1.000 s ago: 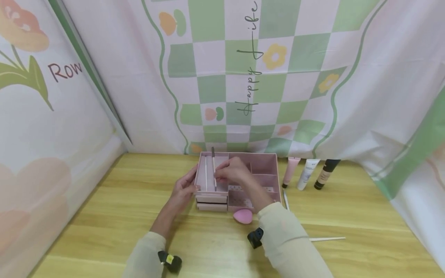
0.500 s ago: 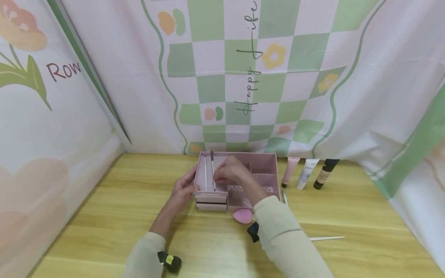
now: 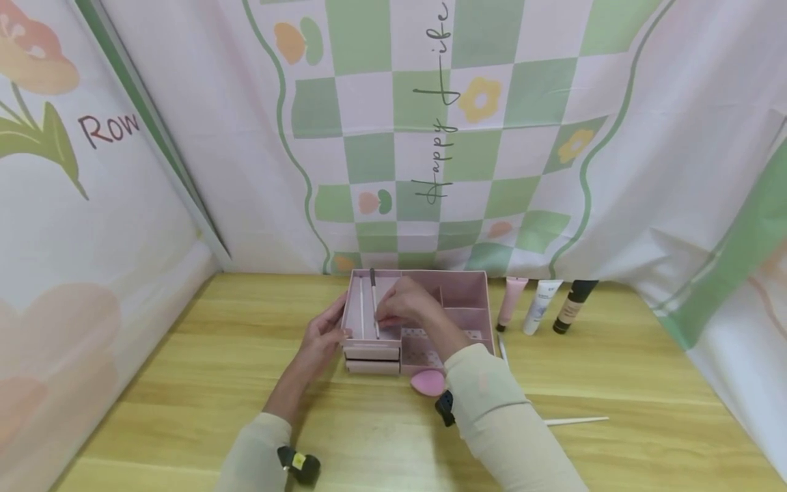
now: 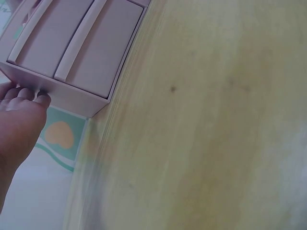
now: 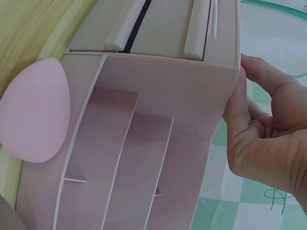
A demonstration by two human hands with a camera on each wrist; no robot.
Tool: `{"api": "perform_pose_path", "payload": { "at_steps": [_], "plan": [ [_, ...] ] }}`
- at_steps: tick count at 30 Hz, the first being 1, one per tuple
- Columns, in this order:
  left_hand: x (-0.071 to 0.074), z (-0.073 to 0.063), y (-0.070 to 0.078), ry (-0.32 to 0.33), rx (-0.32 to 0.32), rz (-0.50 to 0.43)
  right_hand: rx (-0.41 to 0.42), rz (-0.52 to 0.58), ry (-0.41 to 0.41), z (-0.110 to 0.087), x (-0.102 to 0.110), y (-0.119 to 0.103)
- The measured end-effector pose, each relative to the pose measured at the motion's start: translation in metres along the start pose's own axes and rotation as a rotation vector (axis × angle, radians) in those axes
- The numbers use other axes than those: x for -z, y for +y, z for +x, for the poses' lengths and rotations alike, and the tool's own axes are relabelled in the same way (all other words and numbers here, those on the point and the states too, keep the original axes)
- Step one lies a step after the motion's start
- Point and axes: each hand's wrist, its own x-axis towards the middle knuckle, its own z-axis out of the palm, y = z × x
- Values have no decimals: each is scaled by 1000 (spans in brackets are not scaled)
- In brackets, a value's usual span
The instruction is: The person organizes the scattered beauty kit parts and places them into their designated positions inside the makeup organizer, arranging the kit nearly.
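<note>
A pink makeup organizer (image 3: pixel 467 287) stands at the back of the table, with drawers at its left front and open compartments on the right. My left hand (image 3: pixel 322 333) holds its left side, thumb at the front corner; in the left wrist view that hand (image 4: pixel 21 117) lies against the wall under the drawers. My right hand (image 3: pixel 406 304) pinches a slim makeup brush (image 3: pixel 373 283) with a dark upper end, lying in the top tray. A thin white stick (image 3: pixel 362 307) lies left of it. In the right wrist view the right hand's (image 5: pixel 268 120) fingertips are partly hidden behind the rim.
A pink makeup sponge (image 3: pixel 427 383) sits against the organizer's front. To the right stand a pink tube (image 3: pixel 512 304), a white tube (image 3: pixel 541 307) and a black-and-beige tube (image 3: pixel 574 307). A white stick (image 3: pixel 578 421) lies on the table (image 3: pixel 203 383), partly behind my right sleeve.
The brush's dark end has come down toward the tray's back rim as my right hand lowered it. My left hand stays at the organizer's side.
</note>
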Motion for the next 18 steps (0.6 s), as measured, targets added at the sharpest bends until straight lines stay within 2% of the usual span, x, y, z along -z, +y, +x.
{"api": "perform_pose_path", "payload": {
  "at_steps": [11,18],
  "plan": [
    [1,0,0,-12,-7,-5,24,-46,-6,-3,0,-1],
    [0,-1,1,-1,11,-4,24,-47,3,-1,0,0]
  ]
}}
